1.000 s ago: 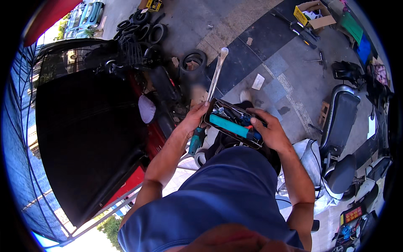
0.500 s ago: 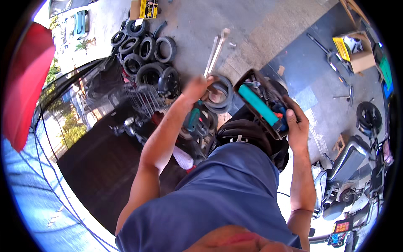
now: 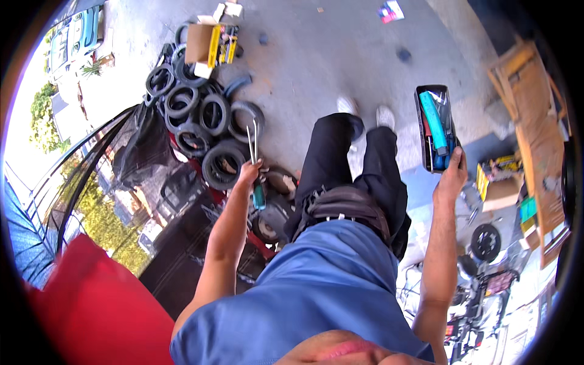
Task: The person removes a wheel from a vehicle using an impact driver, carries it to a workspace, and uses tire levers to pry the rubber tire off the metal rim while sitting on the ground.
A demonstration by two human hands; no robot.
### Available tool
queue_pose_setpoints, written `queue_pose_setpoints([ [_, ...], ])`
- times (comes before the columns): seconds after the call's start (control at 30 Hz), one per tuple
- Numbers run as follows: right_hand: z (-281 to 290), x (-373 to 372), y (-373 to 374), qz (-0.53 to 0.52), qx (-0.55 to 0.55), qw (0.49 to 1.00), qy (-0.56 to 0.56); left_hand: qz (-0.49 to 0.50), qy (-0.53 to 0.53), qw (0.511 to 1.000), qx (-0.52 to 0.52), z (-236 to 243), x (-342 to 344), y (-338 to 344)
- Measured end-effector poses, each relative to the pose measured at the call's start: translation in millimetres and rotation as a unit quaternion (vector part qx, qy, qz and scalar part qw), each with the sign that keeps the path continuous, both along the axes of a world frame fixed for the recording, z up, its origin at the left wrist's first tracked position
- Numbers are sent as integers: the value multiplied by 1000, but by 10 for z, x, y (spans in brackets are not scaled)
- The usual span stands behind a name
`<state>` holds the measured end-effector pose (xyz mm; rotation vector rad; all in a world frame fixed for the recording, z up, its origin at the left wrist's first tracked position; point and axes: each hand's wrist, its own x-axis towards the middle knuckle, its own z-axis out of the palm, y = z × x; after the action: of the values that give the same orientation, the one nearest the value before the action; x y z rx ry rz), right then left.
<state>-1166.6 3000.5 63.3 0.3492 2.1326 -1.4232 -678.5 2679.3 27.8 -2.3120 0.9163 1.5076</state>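
Note:
My left hand (image 3: 250, 171) is closed around slim metal tools. Two long silvery shafts (image 3: 253, 143) stick out above the fist, and a teal handle (image 3: 260, 196) shows below it. Out to the right, my right hand (image 3: 453, 175) grips the near end of a dark, narrow tool tray (image 3: 418, 125). Inside the tray lies a long teal object (image 3: 432, 118), with a blue item (image 3: 439, 160) close to my fingers and other tools too small to make out.
Left of my legs lies a heap of black tires (image 3: 214, 114), with an open cardboard box (image 3: 198, 44) behind it. A wooden frame (image 3: 528, 134), another box (image 3: 502, 185) and a wheel (image 3: 485, 243) stand right. Red fabric (image 3: 100, 298) fills the lower left.
The view has shifted, and my legs and shoes now show on the floor. My right hand has carried the tray away from my body; the left still holds the tools, now farther left.

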Motion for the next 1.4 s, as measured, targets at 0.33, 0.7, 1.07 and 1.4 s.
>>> queue_pose_setpoints([
  [0.33, -1157, -1783, -4504, -38, -23, 999, -6, -419, -40, 900, -109, -1000, -1696, -4837],
  [0.7, -3747, -3424, -8117, -52, 53, 997, -4, -629, 69, 762, -136, -2540, -6338, -7842],
  [1.07, -6319, -5062, -9349, 57, -26, 990, 126, -538, 195, 787, -233, -5627, -7944, -8033],
  [1.4, -7152, -5279, -9296, 140, 196, 920, 310, -500, 302, 781, -222, -6268, -8000, -8431],
])
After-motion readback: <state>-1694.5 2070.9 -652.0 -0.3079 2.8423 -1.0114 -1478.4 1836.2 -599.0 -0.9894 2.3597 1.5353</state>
